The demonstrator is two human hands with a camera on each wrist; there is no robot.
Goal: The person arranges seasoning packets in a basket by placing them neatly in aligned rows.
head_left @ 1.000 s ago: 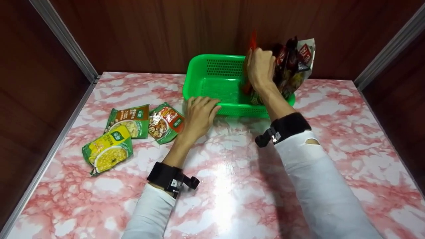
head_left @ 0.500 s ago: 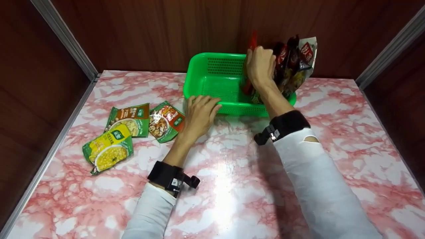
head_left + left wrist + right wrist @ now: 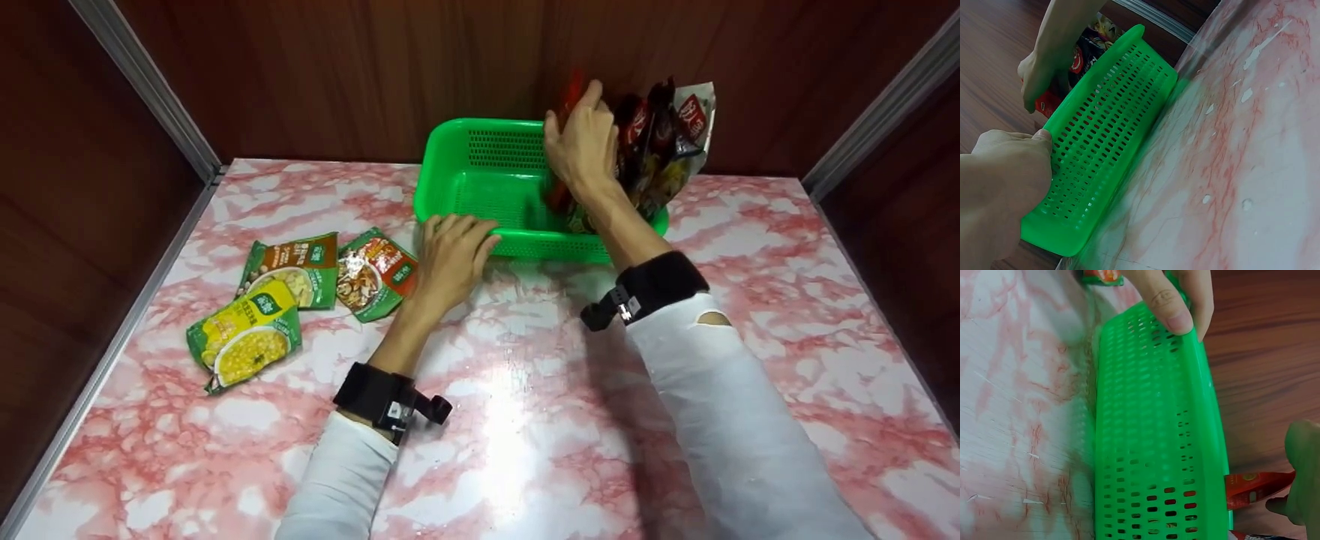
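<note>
My left hand (image 3: 454,259) holds the near rim of the green plastic basket (image 3: 442,161) at its left corner. In the right wrist view its thumb (image 3: 1176,320) lies on the outer wall, with fingers over the rim inside. My right hand (image 3: 589,146) is over the basket, thumb and index finger spread apart beside a red packet (image 3: 573,88). That packet stands upright on edge, its lower part inside the basket. To its right, several dark packets (image 3: 660,142) stand packed together, a white-backed one (image 3: 701,112) outermost. My right hand partly hides them.
Left of the basket, three soup packets lie flat on the pink marbled table (image 3: 510,450): a brown-green one (image 3: 296,270), a red-green one (image 3: 375,274) and a yellow-green one (image 3: 247,334) overlapping the first. A brown wood-grain wall (image 3: 337,82) rises close behind the basket.
My right hand's fingers have loosened and spread from a closed grip at the red packet, which stays standing. The left hand and basket hold still.
</note>
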